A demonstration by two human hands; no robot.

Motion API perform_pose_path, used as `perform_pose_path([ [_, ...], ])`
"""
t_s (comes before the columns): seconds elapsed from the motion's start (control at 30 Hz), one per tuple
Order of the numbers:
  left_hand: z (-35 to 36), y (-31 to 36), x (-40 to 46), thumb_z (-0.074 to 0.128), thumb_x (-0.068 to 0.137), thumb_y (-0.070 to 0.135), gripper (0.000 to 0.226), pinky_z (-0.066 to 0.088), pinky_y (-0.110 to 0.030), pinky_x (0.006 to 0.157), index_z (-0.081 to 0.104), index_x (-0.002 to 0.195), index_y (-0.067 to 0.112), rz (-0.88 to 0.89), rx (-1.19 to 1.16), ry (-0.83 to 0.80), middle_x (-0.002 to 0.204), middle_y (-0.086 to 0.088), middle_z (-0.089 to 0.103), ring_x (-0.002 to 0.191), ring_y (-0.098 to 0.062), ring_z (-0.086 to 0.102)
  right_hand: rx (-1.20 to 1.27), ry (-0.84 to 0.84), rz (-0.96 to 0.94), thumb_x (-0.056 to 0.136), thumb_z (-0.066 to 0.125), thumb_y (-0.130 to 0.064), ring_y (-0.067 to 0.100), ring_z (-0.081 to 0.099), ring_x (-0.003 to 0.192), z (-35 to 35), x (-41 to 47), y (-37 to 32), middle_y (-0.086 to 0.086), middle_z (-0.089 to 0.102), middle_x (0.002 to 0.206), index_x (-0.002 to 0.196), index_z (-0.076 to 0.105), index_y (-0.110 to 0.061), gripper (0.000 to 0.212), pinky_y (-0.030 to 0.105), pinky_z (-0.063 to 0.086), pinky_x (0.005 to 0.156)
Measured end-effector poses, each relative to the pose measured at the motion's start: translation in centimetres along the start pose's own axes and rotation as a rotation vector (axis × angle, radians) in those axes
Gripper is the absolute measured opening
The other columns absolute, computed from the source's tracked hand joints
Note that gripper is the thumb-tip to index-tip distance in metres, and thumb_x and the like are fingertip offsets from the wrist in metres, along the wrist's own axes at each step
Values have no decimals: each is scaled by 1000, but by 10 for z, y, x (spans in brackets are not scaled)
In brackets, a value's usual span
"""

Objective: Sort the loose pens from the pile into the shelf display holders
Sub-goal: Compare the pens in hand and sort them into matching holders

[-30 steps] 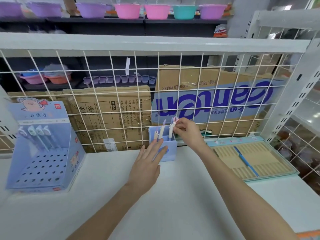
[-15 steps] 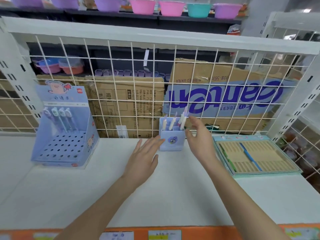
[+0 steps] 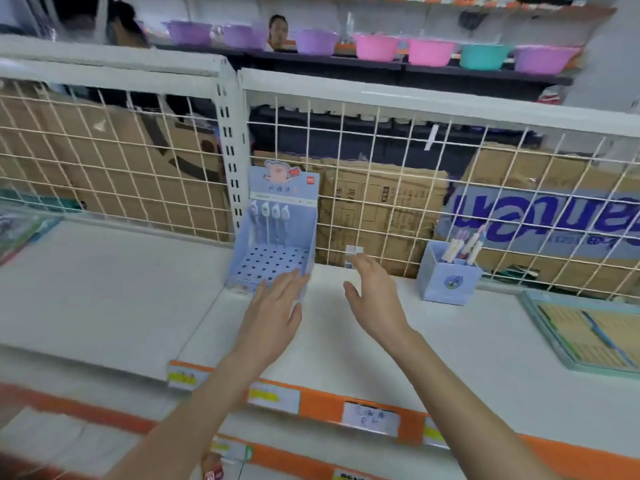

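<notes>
Closest to the camera there's the orange price strip [image 3: 322, 407] on the shelf's front edge, labels too blurry to read. Both forearms reach over it onto the white shelf [image 3: 104, 292]. Left hand [image 3: 273, 313] is flat with fingers straight, tips right at the front lip of the blue perforated display stand [image 3: 273, 258], looks like touching it but the blur makes that hard to call. Right hand [image 3: 372, 292] hangs just beside it, fingers loosely spread, holding nothing. It covers part of a small white tag [image 3: 354, 252] on the wire grid.

Four pens [image 3: 270, 220] stand in the stand's back row; the rest of its holes are bare. Over to the right, well apart from both hands, sits a blue pen cup [image 3: 448, 277] with a few pens [image 3: 464, 249] sticking out at a tilt. A teal tray [image 3: 540, 327] is cut off by the right edge.

Behind the wire grid [image 3: 381, 188] are cardboard boxes [image 3: 381, 209], and further back a row of plastic bowls [image 3: 377, 46].
</notes>
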State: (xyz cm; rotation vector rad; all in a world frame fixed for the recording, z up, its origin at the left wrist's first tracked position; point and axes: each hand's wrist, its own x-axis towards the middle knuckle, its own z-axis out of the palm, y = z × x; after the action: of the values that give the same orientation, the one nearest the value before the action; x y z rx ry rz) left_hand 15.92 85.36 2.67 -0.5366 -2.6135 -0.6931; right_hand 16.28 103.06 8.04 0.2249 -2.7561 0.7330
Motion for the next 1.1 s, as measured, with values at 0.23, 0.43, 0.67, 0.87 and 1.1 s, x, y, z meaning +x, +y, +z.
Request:
perform_pose_path([
  [0.23, -88, -96, -75, 16, 80, 42, 70, 17, -44, 112, 44, 138, 15, -267, 132, 26, 145, -7, 42, 134, -25, 38, -90, -242, -151, 96, 49, -22, 26, 24, 140, 82, -2, -126, 7, 22, 154, 144, 30, -18, 52, 40, 26, 109],
  [0.43, -157, -169, -146, 35, 98, 30, 49, 8, -37, 116, 30, 145, 20, -438, 220, 102, 153, -2, 27, 141, -19, 25, -41, -328, -336, 97, 47, -25, 23, 18, 142, 144, -12, -233, 5, 16, 156, 146, 24, -20, 55, 37, 20, 112],
  [0.67, -211, -232, -200, 45, 96, 23, 44, 26, -38, 108, 41, 140, 17, -635, 282, 204, 143, -4, 43, 132, -25, 40, -56, -461, -531, 96, 47, -25, 23, 21, 141, 199, -5, -322, 4, 16, 156, 146, 23, -20, 56, 35, 21, 111],
  [0.87, -240, -292, -237, 51, 95, 21, 44, 24, -41, 111, 44, 138, 14, -738, 357, 226, 140, -5, 47, 133, -22, 40, 2, -539, -633, 96, 46, -22, 23, 26, 137, 259, 20, -388, 5, 24, 152, 145, 25, -18, 53, 32, 24, 107],
  [1.1, -279, -392, -205, 52, 95, 19, 48, 30, -41, 110, 41, 141, 15, -776, 382, 228, 140, -5, 48, 130, -24, 44, 103, -622, -580, 95, 48, -23, 24, 26, 137, 342, 85, -443, 4, 27, 151, 145, 26, -16, 56, 36, 24, 109],
])
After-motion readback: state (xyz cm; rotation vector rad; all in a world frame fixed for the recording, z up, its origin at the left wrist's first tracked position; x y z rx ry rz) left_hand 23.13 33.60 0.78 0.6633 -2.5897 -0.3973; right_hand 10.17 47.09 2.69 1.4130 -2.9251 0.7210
